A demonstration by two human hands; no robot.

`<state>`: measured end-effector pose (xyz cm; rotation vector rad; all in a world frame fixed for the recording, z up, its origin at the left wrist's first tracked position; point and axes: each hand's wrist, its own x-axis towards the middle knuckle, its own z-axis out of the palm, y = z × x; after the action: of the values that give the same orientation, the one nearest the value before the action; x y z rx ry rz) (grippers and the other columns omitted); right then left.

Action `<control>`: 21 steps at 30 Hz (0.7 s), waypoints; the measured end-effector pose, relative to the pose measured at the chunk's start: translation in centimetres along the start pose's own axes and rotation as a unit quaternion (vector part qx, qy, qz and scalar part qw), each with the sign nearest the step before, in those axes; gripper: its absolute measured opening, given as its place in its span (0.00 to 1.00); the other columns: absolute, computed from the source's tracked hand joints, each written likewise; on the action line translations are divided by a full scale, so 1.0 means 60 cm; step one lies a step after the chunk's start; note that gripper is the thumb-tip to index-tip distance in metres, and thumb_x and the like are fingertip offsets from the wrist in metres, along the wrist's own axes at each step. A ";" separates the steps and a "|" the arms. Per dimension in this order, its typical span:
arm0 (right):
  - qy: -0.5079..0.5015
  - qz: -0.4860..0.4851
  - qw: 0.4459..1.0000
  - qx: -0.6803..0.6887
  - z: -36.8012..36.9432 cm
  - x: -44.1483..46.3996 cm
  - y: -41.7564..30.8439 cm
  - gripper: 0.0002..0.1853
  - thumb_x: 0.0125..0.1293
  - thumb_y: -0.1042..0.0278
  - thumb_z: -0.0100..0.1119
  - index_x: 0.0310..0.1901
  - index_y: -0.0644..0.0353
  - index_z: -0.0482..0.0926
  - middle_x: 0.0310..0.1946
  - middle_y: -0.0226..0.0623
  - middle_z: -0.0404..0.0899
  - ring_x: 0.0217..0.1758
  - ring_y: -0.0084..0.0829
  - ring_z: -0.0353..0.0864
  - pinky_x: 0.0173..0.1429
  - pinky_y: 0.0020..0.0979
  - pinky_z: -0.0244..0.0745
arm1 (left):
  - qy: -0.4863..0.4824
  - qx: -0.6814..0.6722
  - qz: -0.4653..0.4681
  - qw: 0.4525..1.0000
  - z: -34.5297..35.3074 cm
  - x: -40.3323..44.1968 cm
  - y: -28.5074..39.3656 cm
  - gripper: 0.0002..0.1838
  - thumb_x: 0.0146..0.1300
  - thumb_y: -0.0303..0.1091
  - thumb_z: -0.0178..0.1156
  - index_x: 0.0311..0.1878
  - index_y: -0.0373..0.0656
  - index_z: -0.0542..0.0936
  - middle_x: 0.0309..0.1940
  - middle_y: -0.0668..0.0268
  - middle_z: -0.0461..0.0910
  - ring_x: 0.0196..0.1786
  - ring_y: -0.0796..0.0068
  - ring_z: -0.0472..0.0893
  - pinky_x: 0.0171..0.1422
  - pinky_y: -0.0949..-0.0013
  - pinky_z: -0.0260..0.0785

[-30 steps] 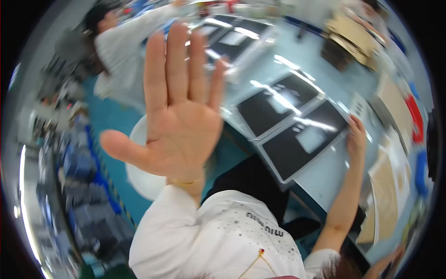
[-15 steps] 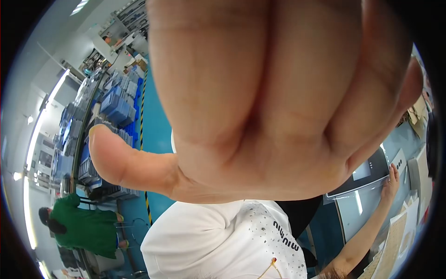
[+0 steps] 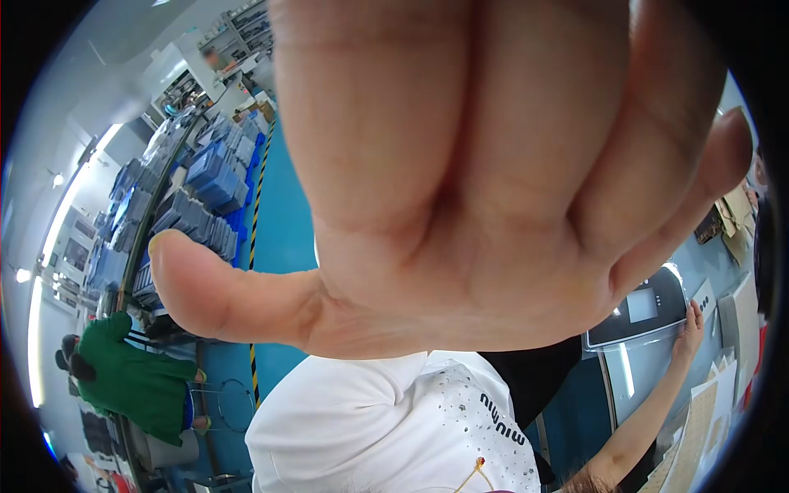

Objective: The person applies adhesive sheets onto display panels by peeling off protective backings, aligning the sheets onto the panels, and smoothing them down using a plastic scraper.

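Observation:
My left hand (image 3: 468, 214) fills the middle of the view, very near the camera, palm side towards me. Its thumb sticks out to the left and its fingers stretch upward past the top edge, where most fingertips are out of sight. I see nothing held in it. At the right, my right hand (image 3: 693, 324) rests beside a black flat panel (image 3: 612, 331) with a pale rectangle in it, fingers extended at the panel's right edge. My left hand hides part of that panel.
The panel lies on a light table (image 3: 631, 394). Paper sheets (image 3: 699, 419) stand at lower right, with cardboard (image 3: 737, 223) farther back. On the left, stacked blue-grey parts (image 3: 215, 177) line an aisle with striped tape (image 3: 256, 205). A person in green (image 3: 136, 374) is at a bench.
The view has shifted slightly, so the stacks and the person in green appear moved. My left hand stays before the camera, and my right hand remains at the panel's edge.

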<state>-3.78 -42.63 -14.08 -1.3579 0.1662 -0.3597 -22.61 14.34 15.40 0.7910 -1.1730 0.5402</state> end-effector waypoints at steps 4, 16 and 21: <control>0.000 -0.008 1.000 -0.019 0.028 -0.013 -0.019 0.14 0.68 0.71 0.57 0.54 0.63 0.76 0.46 0.30 0.79 0.49 0.19 0.76 0.53 0.18 0.70 | -0.005 0.017 -0.002 1.000 0.002 -0.004 0.014 0.55 0.62 0.71 0.42 0.74 0.40 0.30 0.76 0.58 0.24 0.78 0.60 0.25 0.77 0.47 0.15; 0.026 -0.035 0.991 -0.124 0.104 -0.071 -0.073 0.17 0.65 0.66 0.59 0.54 0.63 0.78 0.46 0.32 0.79 0.47 0.22 0.72 0.50 0.22 0.64 | 0.022 -0.137 -0.053 0.989 0.006 -0.029 -0.063 0.56 0.61 0.72 0.43 0.74 0.40 0.31 0.77 0.58 0.25 0.78 0.60 0.27 0.77 0.47 0.17; 0.057 -0.047 0.993 -0.096 0.084 -0.054 -0.042 0.19 0.60 0.70 0.63 0.53 0.62 0.78 0.43 0.36 0.80 0.44 0.24 0.76 0.46 0.23 0.69 | -0.093 0.057 -0.291 0.951 -0.028 -0.133 -0.236 0.43 0.68 0.56 0.51 0.75 0.38 0.47 0.76 0.58 0.47 0.78 0.62 0.47 0.77 0.56 0.41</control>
<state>-5.58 -37.30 -10.88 -1.5382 0.2376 -0.5115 -13.67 7.04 3.83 1.2499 -1.0164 0.0413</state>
